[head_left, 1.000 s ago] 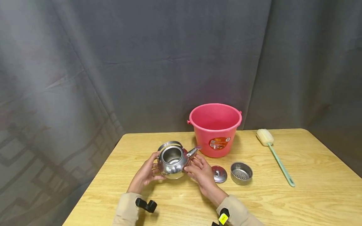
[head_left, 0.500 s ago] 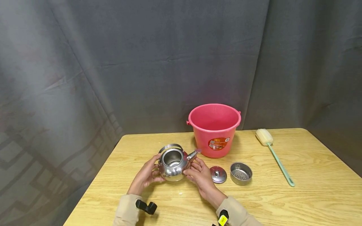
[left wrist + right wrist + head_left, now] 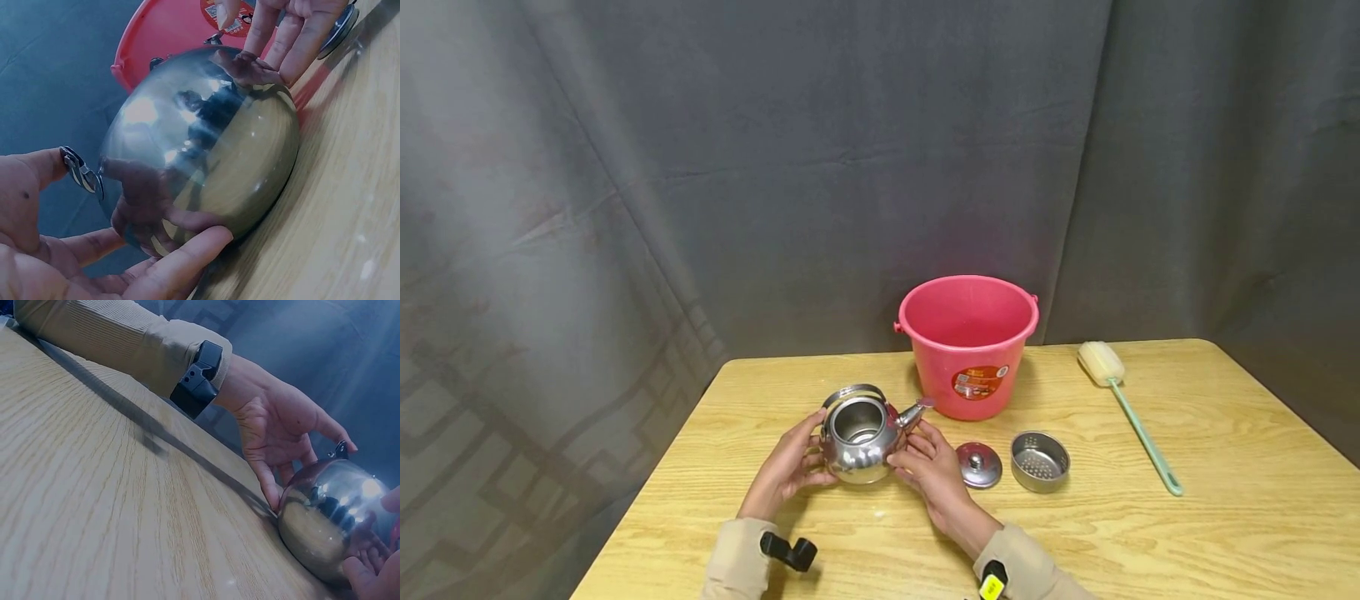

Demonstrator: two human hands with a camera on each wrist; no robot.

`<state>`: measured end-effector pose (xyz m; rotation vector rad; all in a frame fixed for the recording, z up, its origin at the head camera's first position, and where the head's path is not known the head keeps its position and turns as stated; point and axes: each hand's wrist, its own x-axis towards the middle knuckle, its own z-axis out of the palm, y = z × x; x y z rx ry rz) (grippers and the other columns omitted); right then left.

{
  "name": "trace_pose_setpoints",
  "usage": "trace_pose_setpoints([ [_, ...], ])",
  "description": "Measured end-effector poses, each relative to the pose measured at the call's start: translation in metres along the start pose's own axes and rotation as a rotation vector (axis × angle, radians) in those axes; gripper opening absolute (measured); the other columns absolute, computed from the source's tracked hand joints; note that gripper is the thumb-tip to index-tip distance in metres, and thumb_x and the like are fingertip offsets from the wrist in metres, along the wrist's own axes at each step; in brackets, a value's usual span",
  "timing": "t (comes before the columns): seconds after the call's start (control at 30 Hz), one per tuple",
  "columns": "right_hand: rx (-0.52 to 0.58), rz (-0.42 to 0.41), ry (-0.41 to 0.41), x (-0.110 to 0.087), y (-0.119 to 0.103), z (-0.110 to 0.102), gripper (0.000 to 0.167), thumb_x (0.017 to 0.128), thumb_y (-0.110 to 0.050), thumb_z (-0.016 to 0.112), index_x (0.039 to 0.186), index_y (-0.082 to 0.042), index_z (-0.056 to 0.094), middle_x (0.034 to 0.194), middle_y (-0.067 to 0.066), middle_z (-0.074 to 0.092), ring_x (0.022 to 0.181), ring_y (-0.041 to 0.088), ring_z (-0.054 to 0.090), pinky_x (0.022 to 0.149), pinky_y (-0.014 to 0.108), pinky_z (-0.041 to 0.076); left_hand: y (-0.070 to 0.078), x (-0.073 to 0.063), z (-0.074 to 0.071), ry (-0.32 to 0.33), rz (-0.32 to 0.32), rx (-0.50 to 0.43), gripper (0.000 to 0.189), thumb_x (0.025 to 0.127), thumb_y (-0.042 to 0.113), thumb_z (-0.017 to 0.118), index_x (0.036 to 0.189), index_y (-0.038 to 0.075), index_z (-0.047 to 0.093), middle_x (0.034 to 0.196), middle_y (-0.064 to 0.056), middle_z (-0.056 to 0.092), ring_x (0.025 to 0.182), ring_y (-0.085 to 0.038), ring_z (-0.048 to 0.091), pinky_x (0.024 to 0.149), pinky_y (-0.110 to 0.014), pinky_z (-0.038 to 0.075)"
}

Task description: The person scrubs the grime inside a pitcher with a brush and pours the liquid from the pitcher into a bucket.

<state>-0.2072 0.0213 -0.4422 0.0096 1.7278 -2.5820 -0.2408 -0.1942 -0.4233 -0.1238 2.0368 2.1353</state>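
Note:
A shiny steel teapot (image 3: 859,458), lidless with its mouth tipped towards me, is held between both hands close over the table. The left hand (image 3: 784,471) grips its left side, the thumb up by the handle's base and the fingers around the lower body, as the left wrist view shows. On the spout side, the right hand (image 3: 932,471) holds the body, its fingers below the spout (image 3: 912,414). Right of this hand lies the round lid (image 3: 979,467), knob up. Beside the lid sits a perforated steel strainer (image 3: 1037,482).
Behind the lid stands a pink bucket (image 3: 934,362) with a red label. A sponge brush (image 3: 1102,364) with a long green handle lies farther right on the wooden table (image 3: 1240,500). A grey curtain (image 3: 850,167) hangs behind the table's far edge.
Both hands have brought the teapot slightly lower and nearer to me, mostly in the first half second. Their grip looks the same. The lid, strainer, bucket and brush stay put.

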Motion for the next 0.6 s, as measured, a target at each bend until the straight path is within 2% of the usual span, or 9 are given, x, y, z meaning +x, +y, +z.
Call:
trace_pose_setpoints([
  [0.13, -0.009, 0.002, 0.009, -0.001, 0.002, -0.001, 0.081, 0.077, 0.005, 0.068, 0.146, 0.006, 0.027, 0.133, 0.027, 0.045, 0.112, 0.028, 0.051, 0.083, 0.034, 0.054, -0.001, 0.001, -0.001, -0.004, 0.000, 0.005, 0.078, 0.094, 0.050, 0.055, 0.149, 0.002, 0.027, 0.129, -0.033, 0.037, 0.117, -0.055, 0.046, 0.070, -0.051, 0.057],
  [0.27, -0.019, 0.011, 0.004, -0.003, 0.004, -0.002, 0.081, 0.077, 0.004, 0.067, 0.147, 0.007, 0.026, 0.134, 0.027, 0.044, 0.114, 0.028, 0.050, 0.084, 0.032, 0.053, -0.004, 0.001, -0.003, -0.016, -0.004, 0.007, 0.079, 0.095, 0.051, 0.054, 0.150, 0.003, 0.025, 0.133, -0.036, 0.035, 0.120, -0.057, 0.042, 0.071, -0.052, 0.056],
  [0.47, -0.035, 0.031, -0.018, -0.005, -0.003, -0.002, 0.081, 0.081, -0.002, 0.067, 0.147, 0.009, 0.021, 0.138, 0.031, 0.040, 0.113, 0.026, 0.053, 0.091, 0.036, 0.050, 0.000, 0.001, -0.007, 0.019, -0.001, 0.052, 0.079, 0.093, 0.056, 0.052, 0.148, 0.004, 0.031, 0.132, -0.033, 0.041, 0.110, -0.047, 0.054, 0.071, -0.048, 0.058],
  [0.53, -0.030, 0.044, -0.020, -0.007, -0.010, -0.005, 0.080, 0.084, -0.004, 0.065, 0.147, 0.011, 0.019, 0.140, 0.033, 0.037, 0.112, 0.026, 0.054, 0.093, 0.038, 0.048, 0.007, -0.002, -0.009, 0.068, 0.038, 0.130, 0.079, 0.093, 0.060, 0.050, 0.147, 0.004, 0.034, 0.133, -0.032, 0.042, 0.111, -0.046, 0.053, 0.076, -0.049, 0.056],
  [0.6, -0.011, 0.061, -0.018, -0.012, -0.019, -0.013, 0.073, 0.087, -0.005, 0.062, 0.146, 0.013, 0.021, 0.139, 0.033, 0.038, 0.110, 0.025, 0.054, 0.094, 0.039, 0.048, 0.015, -0.005, -0.014, 0.139, 0.137, 0.307, 0.077, 0.095, 0.060, 0.046, 0.145, 0.003, 0.038, 0.135, -0.031, 0.044, 0.114, -0.046, 0.051, 0.084, -0.051, 0.053],
])
